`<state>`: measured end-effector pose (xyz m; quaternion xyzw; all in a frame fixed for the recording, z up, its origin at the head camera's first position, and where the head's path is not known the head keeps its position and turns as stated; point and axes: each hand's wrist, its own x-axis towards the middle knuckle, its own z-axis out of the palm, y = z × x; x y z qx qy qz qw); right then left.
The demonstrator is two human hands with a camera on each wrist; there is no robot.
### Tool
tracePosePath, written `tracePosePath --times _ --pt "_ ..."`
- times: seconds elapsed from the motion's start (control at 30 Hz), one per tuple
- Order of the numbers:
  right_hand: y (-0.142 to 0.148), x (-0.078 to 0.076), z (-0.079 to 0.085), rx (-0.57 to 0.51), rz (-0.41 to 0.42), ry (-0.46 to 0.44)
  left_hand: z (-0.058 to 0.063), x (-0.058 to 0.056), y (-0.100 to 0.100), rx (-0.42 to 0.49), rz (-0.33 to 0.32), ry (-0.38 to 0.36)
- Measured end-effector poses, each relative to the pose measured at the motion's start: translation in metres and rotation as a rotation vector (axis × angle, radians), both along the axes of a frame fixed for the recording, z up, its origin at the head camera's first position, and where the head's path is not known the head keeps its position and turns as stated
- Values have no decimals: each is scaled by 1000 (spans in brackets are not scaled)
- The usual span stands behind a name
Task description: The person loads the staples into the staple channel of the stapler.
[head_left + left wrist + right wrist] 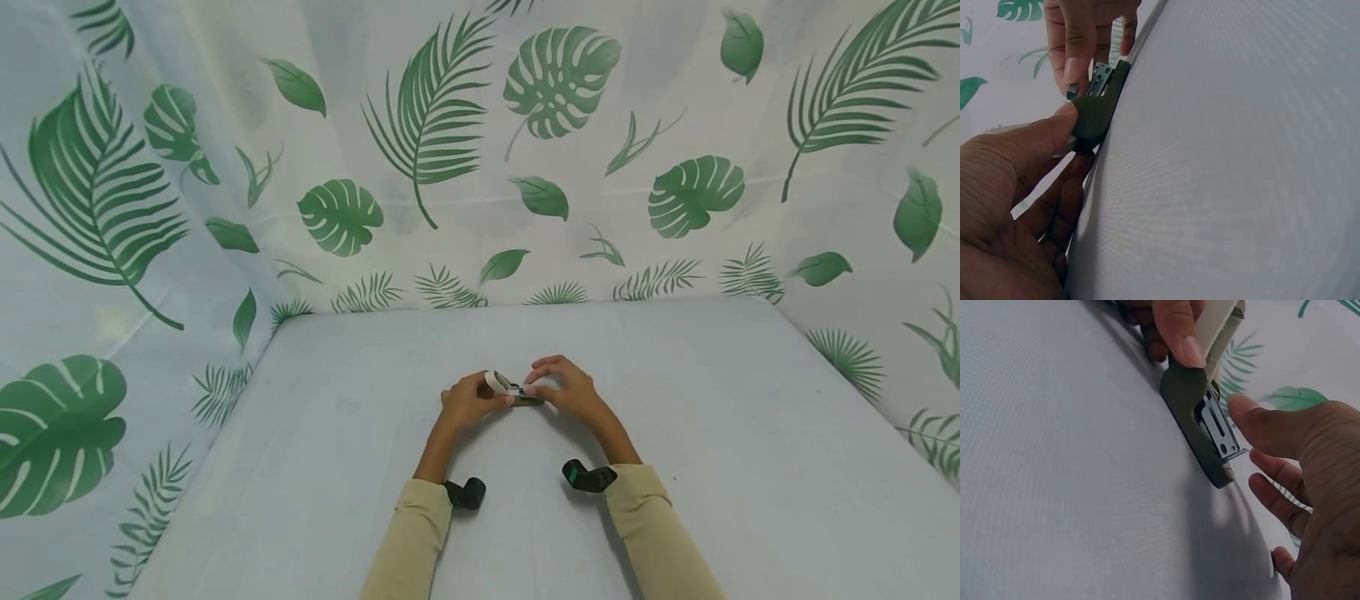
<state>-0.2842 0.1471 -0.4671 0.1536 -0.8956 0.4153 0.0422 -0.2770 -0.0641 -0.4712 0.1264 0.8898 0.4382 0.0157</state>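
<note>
Site: a screened-off booth, apparently a makeshift recording station; wider building type cannot be determined. Evidence: white hangings [465, 242] printed with green leaves enclose the far edge and both sides; a pale, smoothly covered worktop [337, 433] fills the space between; dark camera units [468, 494] sit at both wrists.

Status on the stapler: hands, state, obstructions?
Left hand gripping stapler near the hinge. Right hand at metal magazine, grip unclear. Stapler open, cream top raised. No obstruction visible.
</note>
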Motion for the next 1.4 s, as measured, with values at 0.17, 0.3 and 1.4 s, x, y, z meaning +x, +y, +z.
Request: tracePosePath --times 0.17,0.3,1.4 --pt "-3 3 2 44 -3 15 0 1 0 -2 4 -1" --pt "-4 4 3 59 0 31 0 1 0 1 6 0" --pt "-5 5 0 93 -6 58 4 3 1 1 11 7"
